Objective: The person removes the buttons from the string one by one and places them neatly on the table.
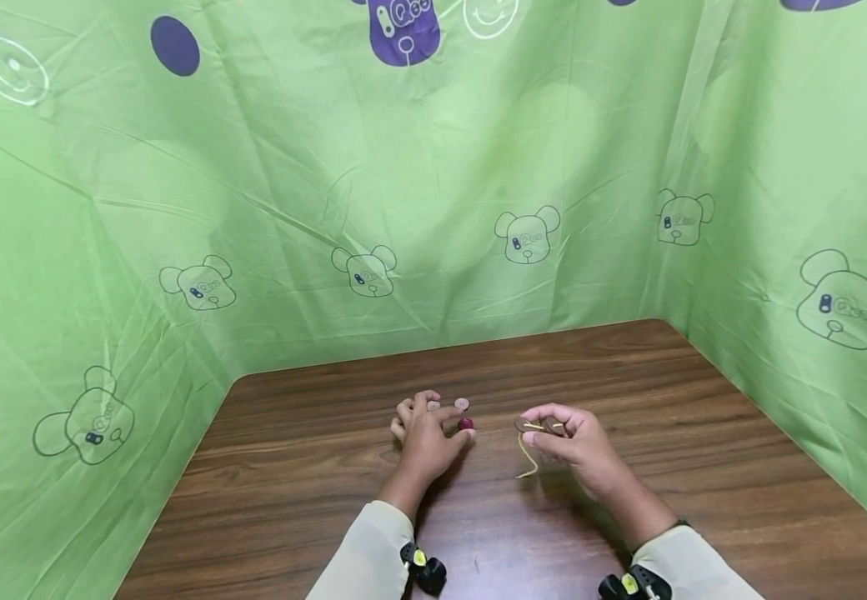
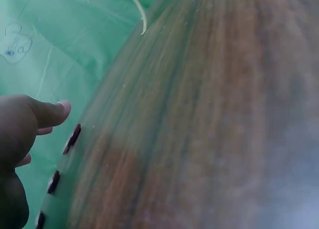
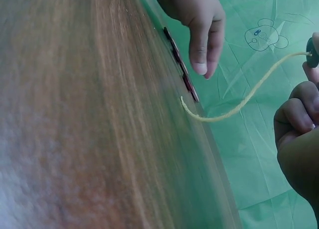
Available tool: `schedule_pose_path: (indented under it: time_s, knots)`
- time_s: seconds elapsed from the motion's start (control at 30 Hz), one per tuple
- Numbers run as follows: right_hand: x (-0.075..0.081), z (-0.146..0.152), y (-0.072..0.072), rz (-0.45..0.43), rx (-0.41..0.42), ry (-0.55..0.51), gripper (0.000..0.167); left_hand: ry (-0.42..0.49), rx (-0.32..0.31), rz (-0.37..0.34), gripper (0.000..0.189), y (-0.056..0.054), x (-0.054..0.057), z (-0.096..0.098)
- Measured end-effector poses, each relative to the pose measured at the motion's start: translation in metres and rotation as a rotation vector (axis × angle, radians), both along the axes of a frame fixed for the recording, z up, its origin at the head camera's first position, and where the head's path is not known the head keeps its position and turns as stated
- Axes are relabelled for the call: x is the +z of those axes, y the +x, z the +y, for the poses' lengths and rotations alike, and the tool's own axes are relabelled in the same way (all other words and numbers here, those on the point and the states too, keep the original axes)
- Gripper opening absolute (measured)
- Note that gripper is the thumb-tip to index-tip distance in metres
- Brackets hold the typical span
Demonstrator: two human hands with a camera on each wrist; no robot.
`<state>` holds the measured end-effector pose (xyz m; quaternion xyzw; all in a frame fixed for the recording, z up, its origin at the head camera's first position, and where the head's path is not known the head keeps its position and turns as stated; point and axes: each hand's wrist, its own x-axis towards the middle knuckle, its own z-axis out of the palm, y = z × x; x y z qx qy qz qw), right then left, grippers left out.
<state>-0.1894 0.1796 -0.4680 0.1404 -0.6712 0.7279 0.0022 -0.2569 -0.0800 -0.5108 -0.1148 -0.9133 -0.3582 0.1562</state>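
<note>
My right hand (image 1: pixel 579 446) pinches brown buttons (image 1: pixel 523 425) between thumb and fingers, raised over the table. A yellow string (image 1: pixel 529 458) passes through them, its loose end hanging down; in the right wrist view the string (image 3: pixel 239 107) curves out from a dark button (image 3: pixel 312 52). To the left, my left hand (image 1: pixel 424 437) hovers with fingers spread and slightly bent around a dark red button (image 1: pixel 466 424). Two pale pink buttons (image 1: pixel 462 404) lie just behind that one, one partly covered by the fingers. Seen edge-on in the left wrist view, the buttons (image 2: pixel 73 138) lie below the thumb (image 2: pixel 57 113).
A brown wood-grain table (image 1: pixel 291 483) stretches under both hands. Green cloth (image 1: pixel 433 167) printed with bear faces hangs behind it and along both sides. Each sleeve carries a small black wrist camera (image 1: pixel 426 573).
</note>
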Motion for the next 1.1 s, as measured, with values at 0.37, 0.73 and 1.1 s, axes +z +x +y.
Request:
schedule_pose_path:
  time_s: [0.37, 0.73, 1.1]
  knots:
    - [-0.002, 0.000, -0.001, 0.031, 0.002, 0.129, 0.038, 0.087, -0.050, 0.043, 0.043, 0.021, 0.022, 0.005]
    - [-0.001, -0.002, -0.001, 0.074, 0.026, 0.164, 0.034, 0.260, -0.174, -0.063, 0.038, 0.048, 0.050, 0.000]
    - [0.000, -0.004, -0.001, 0.098, 0.069, 0.147, 0.032, 0.339, -0.358, -0.128, 0.041, 0.069, 0.067, 0.005]
